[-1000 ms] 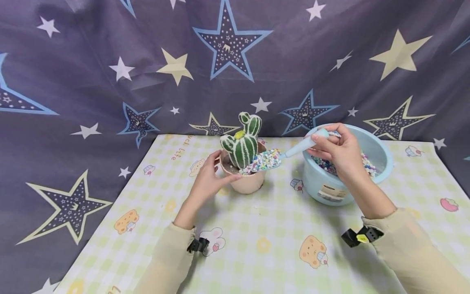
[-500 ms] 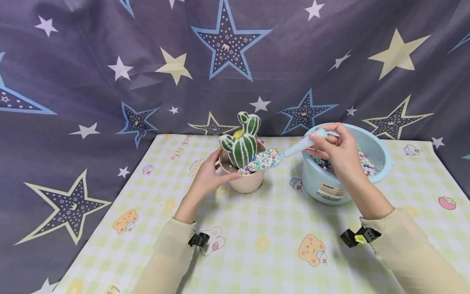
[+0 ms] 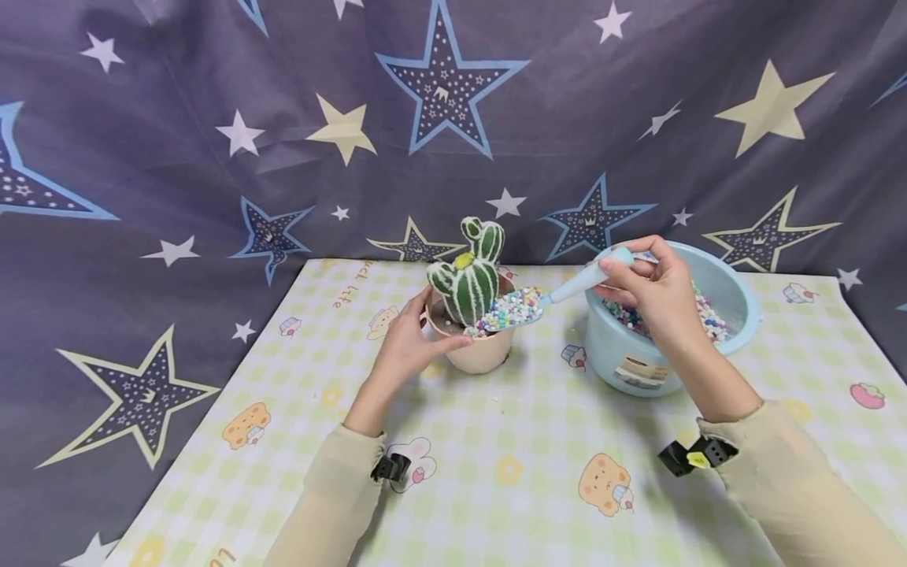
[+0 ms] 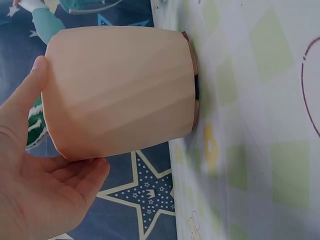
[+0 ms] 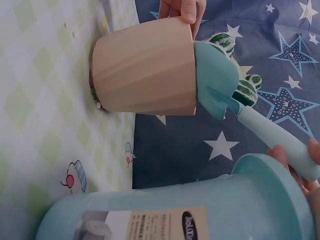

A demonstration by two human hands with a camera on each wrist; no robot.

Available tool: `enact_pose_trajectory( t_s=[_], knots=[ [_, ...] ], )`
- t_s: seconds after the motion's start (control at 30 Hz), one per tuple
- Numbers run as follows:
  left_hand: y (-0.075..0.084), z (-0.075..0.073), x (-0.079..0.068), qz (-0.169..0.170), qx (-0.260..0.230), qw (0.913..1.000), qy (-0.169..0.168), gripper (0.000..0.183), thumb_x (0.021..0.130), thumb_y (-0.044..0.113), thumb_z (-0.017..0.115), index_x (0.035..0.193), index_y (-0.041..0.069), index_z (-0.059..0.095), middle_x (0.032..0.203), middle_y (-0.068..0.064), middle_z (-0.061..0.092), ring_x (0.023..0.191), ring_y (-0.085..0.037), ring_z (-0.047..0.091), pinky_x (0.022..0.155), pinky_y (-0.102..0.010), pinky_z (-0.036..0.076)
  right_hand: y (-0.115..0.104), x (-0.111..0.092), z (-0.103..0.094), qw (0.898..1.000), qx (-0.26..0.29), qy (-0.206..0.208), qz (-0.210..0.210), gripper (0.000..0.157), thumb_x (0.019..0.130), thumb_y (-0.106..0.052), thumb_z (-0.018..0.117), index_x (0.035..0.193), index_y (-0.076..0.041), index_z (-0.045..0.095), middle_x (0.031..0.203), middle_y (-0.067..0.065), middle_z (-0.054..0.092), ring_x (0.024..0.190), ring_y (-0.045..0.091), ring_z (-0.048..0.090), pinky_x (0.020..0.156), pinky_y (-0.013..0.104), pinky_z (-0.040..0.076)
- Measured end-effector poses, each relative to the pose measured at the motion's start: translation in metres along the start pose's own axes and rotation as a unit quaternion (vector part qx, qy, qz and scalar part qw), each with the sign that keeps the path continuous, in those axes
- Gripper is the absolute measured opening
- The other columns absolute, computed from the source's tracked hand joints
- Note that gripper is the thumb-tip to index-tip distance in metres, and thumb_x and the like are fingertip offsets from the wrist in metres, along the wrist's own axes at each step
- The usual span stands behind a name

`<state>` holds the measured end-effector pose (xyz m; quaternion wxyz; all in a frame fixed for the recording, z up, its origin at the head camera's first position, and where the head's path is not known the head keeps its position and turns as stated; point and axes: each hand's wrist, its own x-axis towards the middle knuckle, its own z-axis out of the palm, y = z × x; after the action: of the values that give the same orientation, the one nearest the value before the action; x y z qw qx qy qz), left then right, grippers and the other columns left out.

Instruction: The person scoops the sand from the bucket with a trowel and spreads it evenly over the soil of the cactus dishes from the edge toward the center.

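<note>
A toy cactus (image 3: 471, 293), green with white ridges and a yellow flower, stands in a beige flower pot (image 3: 482, 358) on the table. My left hand (image 3: 405, 346) holds the pot's left side, the thumb at the rim and the fingers around the side, as the left wrist view shows on the pot wall (image 4: 120, 92). My right hand (image 3: 664, 295) grips the handle of a light blue trowel (image 3: 584, 281). Small multicoloured pebbles (image 3: 517, 307) heap on its blade, which lies over the pot's right rim. In the right wrist view the blade's underside (image 5: 217, 80) shows against the rim.
A light blue bucket (image 3: 602, 342), partly filled with the same pebbles (image 3: 708, 319), stands right of the pot, below my right hand. A checked cloth (image 3: 510, 520) with cartoon prints covers the table. Behind hangs a dark star-patterned curtain (image 3: 538, 118).
The camera view shifts slightly. Both hands keep their holds, and the loaded trowel stays over the pot's rim with hardly any movement.
</note>
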<state>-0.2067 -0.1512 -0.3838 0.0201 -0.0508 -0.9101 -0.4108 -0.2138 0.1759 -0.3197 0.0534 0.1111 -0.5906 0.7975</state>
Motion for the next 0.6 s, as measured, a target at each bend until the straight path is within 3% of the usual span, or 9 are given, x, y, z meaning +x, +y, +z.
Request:
enact_pose_trajectory(
  t_s=[0.6],
  knots=[
    [0.002,0.003,-0.004,-0.005,0.027,0.9993,0.024,0.112,0.073,0.053,0.084,0.157,0.007,0.027,0.156,-0.018,0.04,0.134,-0.039,0.051,0.109,-0.051,0.047,-0.006,0.0,0.012,1.0,-0.014,-0.007,-0.016,0.02,0.09,0.001,0.069,0.101,-0.007,0.055,0.083,-0.001,0.075,0.084,0.012,0.076,0.072,0.031,0.062]
  ],
)
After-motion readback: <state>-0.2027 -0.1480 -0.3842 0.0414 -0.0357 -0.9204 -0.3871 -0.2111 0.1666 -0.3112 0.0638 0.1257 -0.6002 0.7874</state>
